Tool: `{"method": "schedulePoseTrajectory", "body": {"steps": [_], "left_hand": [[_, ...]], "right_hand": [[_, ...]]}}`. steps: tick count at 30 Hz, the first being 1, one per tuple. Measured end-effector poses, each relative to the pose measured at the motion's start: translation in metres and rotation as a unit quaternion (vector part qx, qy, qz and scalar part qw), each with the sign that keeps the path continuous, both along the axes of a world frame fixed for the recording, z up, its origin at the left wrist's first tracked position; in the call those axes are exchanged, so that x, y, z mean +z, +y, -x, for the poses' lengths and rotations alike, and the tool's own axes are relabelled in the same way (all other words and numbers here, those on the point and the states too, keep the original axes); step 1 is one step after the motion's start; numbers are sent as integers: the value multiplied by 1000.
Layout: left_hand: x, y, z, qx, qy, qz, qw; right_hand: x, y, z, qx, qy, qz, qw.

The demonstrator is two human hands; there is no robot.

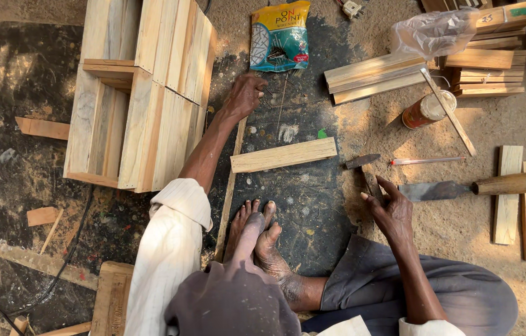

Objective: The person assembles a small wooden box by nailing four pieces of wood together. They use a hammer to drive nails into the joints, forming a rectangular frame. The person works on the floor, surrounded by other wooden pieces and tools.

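- The left hand (244, 93) reaches to the nails (278, 93) just below the bag (280, 35), fingers curled; whether it pinches one, I cannot tell.
- The right hand (390, 208) rests spread on the floor (450, 249), beside the hammer (362, 165).
- Step, I judge: picking nails. The slat (283, 155) lies between the hands, so nailing seems to call for the hammer.

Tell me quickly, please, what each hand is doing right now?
Left hand: curled over nails by the bag; whether it grips any cannot be told.
Right hand: open, holding nothing, beside the hammer.
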State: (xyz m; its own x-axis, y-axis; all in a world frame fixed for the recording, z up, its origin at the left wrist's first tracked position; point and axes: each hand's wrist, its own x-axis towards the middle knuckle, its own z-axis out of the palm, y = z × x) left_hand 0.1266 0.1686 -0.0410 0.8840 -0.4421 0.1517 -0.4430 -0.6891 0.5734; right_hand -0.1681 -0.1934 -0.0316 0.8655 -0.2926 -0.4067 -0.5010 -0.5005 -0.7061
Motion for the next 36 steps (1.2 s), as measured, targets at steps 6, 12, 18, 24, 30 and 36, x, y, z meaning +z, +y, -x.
{"method": "schedulePoseTrajectory", "body": {"steps": [6, 12, 18, 24, 30, 36], "left_hand": [[-2, -13, -2, 23, -16, -27, 999], [-3, -21, -2, 0, 13, -2, 1000], [-7, -26, -5, -18, -16, -43, 999], [1, -37, -16, -22, -29, -28, 999], [8, -51, -20, -25, 24, -60, 998], [2, -53, -20, -35, -57, -141, 988]], "right_hand": [[-3, -2, 1, 1, 15, 14, 1000], [-8, -1, 4, 0, 46, 15, 999], [-5, 1, 3, -2, 54, 13, 998], [-5, 1, 3, 10, 33, 24, 999], [-7, 0, 5, -1, 40, 1, 999], [-6, 1, 5, 5, 31, -2, 1000]]}}
